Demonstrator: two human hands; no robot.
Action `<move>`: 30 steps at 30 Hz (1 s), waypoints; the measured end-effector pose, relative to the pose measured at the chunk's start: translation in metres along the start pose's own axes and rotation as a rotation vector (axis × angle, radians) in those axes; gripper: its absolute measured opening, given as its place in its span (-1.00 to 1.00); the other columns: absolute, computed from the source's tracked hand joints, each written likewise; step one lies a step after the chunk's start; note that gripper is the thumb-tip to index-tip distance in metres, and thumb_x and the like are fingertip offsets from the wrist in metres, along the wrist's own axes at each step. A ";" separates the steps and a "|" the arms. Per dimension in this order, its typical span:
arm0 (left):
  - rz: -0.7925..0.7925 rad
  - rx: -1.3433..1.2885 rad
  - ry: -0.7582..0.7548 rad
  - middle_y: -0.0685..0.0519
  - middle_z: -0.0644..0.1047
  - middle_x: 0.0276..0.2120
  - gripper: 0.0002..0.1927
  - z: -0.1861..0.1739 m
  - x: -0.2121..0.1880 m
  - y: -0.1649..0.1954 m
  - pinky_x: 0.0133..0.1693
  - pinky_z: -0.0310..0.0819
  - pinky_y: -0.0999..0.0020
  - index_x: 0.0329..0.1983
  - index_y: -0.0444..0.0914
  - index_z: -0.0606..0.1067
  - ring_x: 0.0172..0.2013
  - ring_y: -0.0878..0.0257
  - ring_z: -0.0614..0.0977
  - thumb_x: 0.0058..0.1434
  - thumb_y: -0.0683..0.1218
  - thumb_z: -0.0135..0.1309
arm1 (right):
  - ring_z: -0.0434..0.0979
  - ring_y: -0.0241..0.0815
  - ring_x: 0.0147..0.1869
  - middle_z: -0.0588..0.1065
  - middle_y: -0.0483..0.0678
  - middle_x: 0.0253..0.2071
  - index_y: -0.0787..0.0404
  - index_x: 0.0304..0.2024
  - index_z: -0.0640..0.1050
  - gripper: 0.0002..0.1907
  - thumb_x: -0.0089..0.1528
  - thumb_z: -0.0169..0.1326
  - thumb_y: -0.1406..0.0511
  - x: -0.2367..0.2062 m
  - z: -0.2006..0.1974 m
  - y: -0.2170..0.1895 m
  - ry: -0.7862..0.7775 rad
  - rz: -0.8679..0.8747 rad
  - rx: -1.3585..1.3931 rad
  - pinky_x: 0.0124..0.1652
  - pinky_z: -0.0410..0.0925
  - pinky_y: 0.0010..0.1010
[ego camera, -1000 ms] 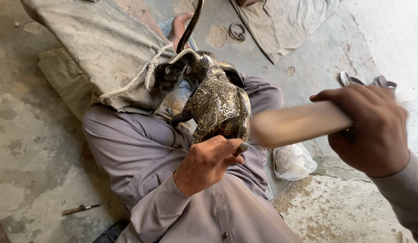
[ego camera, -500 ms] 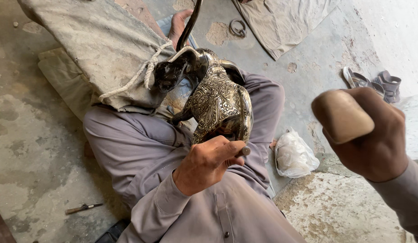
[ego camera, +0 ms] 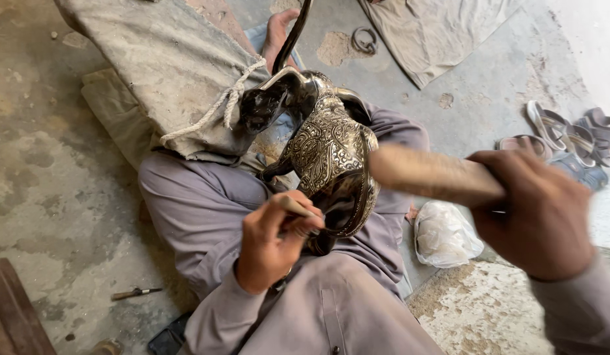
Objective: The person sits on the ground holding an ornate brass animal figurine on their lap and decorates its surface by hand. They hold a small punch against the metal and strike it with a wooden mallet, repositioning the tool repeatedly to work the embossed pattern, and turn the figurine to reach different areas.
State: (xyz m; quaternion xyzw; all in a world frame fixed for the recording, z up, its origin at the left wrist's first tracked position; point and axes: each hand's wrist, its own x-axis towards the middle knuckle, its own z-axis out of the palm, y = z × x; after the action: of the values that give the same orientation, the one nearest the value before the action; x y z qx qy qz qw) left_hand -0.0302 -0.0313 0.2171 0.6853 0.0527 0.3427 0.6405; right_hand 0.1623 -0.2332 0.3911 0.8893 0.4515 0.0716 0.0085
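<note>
The left hand (ego camera: 269, 246) is clenched around a small chisel (ego camera: 298, 209), its tip pressed against the lower edge of an engraved metal figure (ego camera: 328, 148). The figure lies in the person's lap, its dark head leaning on a rope-tied sack (ego camera: 160, 66) on the floor. The right hand (ego camera: 535, 213) grips a wooden mallet (ego camera: 433, 176), blurred, with its head just beside the figure. A white bag (ego camera: 444, 233) lies on the floor near the right knee, sandals (ego camera: 568, 141) farther off, and a small tool (ego camera: 135, 292) on the concrete to the left.
</note>
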 end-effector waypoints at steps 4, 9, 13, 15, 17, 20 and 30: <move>-0.278 0.179 0.028 0.03 0.64 -0.28 -0.74 -0.014 -0.020 -0.008 -0.29 0.65 0.42 -0.08 -0.31 0.46 -0.29 0.29 0.76 0.29 -0.12 0.25 | 0.58 -0.11 -0.42 0.57 0.03 -0.43 0.21 -0.09 0.56 -0.51 0.09 0.35 0.06 -0.010 0.080 -0.004 -0.175 0.234 0.441 -0.33 0.46 -0.23; -0.434 0.196 0.048 0.02 0.67 -0.26 -0.69 -0.014 -0.034 -0.011 -0.35 0.70 0.43 -0.05 -0.32 0.47 -0.29 0.29 0.76 0.23 -0.09 0.24 | 0.65 -0.18 -0.15 0.64 0.04 -0.20 0.32 0.11 0.50 -0.43 0.13 0.32 0.18 -0.026 0.161 0.003 -0.027 0.294 0.886 -0.13 0.47 -0.33; -0.464 0.122 0.034 0.04 0.68 -0.32 -0.70 -0.004 -0.028 -0.016 -0.35 0.72 0.45 -0.04 -0.31 0.45 -0.31 0.33 0.76 0.26 -0.09 0.22 | 0.59 -0.21 0.03 0.60 0.01 -0.02 0.36 0.20 0.44 -0.43 0.22 0.29 0.22 -0.026 0.185 0.010 0.045 0.349 1.175 0.01 0.46 -0.36; -0.457 0.130 0.005 0.04 0.69 -0.32 -0.71 0.001 -0.022 -0.018 -0.36 0.70 0.46 -0.03 -0.31 0.46 -0.33 0.34 0.75 0.27 -0.09 0.21 | 0.58 -0.24 0.06 0.59 -0.03 0.03 0.34 0.22 0.43 -0.44 0.26 0.26 0.22 -0.028 0.191 0.014 0.070 0.375 1.254 0.04 0.46 -0.39; -0.403 0.125 -0.035 0.04 0.68 -0.33 -0.71 0.005 -0.015 -0.018 -0.33 0.69 0.46 -0.05 -0.31 0.46 -0.31 0.34 0.76 0.29 -0.07 0.23 | 0.60 -0.28 0.01 0.60 -0.08 0.01 0.30 0.22 0.43 -0.47 0.26 0.24 0.22 -0.033 0.195 0.019 0.064 0.435 1.295 0.00 0.49 -0.41; -0.217 0.183 -0.093 0.02 0.66 -0.30 -0.70 0.011 -0.005 -0.016 -0.27 0.65 0.44 -0.02 -0.29 0.45 -0.25 0.32 0.76 0.33 -0.04 0.23 | 0.56 -0.24 -0.13 0.57 -0.03 -0.16 0.34 0.11 0.50 -0.55 0.23 0.30 0.31 -0.045 0.193 0.031 0.059 0.524 1.183 -0.09 0.46 -0.38; 0.175 0.083 -0.309 0.08 0.64 -0.22 -0.58 0.058 0.009 -0.027 -0.18 0.65 0.41 0.18 -0.17 0.42 -0.19 0.31 0.75 0.33 -0.07 0.28 | 0.62 -0.24 -0.11 0.56 0.01 -0.16 0.35 -0.01 0.48 -0.70 0.26 0.27 0.42 -0.066 0.136 0.072 0.344 0.196 0.752 -0.04 0.51 -0.42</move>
State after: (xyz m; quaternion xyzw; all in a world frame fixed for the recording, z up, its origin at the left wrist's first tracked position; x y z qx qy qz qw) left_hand 0.0173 -0.0708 0.1991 0.7576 -0.0920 0.2850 0.5800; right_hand 0.2003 -0.3222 0.2548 0.8444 0.3543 0.0500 -0.3988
